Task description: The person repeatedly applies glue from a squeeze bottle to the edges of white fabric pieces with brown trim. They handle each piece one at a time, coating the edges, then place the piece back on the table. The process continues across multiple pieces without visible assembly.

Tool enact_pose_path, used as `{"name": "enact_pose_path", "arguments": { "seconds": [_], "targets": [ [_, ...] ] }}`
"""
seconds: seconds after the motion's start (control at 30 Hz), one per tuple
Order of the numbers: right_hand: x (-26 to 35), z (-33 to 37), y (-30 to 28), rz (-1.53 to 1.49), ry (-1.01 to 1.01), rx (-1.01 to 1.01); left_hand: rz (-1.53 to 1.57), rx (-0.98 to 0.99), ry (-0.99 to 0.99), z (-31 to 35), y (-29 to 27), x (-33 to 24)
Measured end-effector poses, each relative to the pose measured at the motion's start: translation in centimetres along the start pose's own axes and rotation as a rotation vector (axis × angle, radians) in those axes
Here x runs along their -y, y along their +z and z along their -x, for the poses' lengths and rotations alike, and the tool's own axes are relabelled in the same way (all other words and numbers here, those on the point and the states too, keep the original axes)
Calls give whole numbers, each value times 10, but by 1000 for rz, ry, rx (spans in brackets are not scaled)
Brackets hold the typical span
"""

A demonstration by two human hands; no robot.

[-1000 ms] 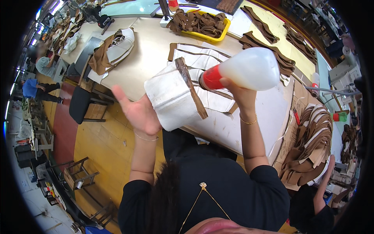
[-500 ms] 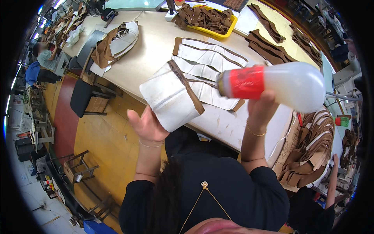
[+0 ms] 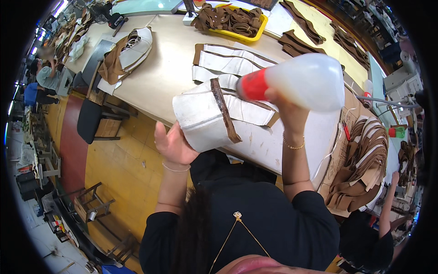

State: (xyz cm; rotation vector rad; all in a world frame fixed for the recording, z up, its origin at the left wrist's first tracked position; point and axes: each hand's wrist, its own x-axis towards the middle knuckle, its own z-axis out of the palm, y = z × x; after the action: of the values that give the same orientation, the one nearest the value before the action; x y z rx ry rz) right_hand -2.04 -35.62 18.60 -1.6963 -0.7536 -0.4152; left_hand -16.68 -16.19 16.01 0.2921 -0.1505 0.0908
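Note:
My left hand (image 3: 175,145) holds up a white panel (image 3: 198,119) from below, its thumb standing off to the side and its other fingers mostly hidden under the piece. Along the panel's right side runs a brown edge strip (image 3: 221,107) with a dark, glossy look. My right hand (image 3: 290,109) is closed around a translucent squeeze bottle (image 3: 315,80) with a red band, partly filled with pale liquid. The bottle lies nearly sideways, neck toward the panel and slightly lower than its base. Its tip looks apart from the strip.
More white panels with brown edges (image 3: 223,57) lie overlapped on the table (image 3: 171,55). A yellow tray (image 3: 261,28) of brown strips stands beyond. Stacked brown pieces (image 3: 365,160) sit at right, a brown and white bundle (image 3: 125,57) at far left. Black chair (image 3: 91,121) beside the table.
The bottle has moved left and tilted further, its base swinging upward. The panel has turned slightly, and dark gloss now covers more of its brown strip. The whole view has shifted a little.

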Motion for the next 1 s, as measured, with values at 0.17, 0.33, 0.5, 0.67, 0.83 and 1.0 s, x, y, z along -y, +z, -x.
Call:
{"name": "enact_pose_path", "arguments": {
  "seconds": [0.17,0.33,0.5,0.67,0.83,1.0],
  "targets": [
    [14,-7,-3,-655,152,-288,-83,-90,-9,-20,35,-25],
    [13,-14,18,-331,171,-163,-23,-184,-74,-26,40,7],
    [13,-1,41,30,-148,92,-7,-28,-68,-30,42,11],
    [12,-19,38,-257,56,126,-34,-16,-58,-25,39,11],
    [34,-12,27,-212,-42,226,-445,-87,-113,-26,36,14],
    [27,-37,20,-119,-26,103,-505,1,-91,-21,35,23]
  ]
}}
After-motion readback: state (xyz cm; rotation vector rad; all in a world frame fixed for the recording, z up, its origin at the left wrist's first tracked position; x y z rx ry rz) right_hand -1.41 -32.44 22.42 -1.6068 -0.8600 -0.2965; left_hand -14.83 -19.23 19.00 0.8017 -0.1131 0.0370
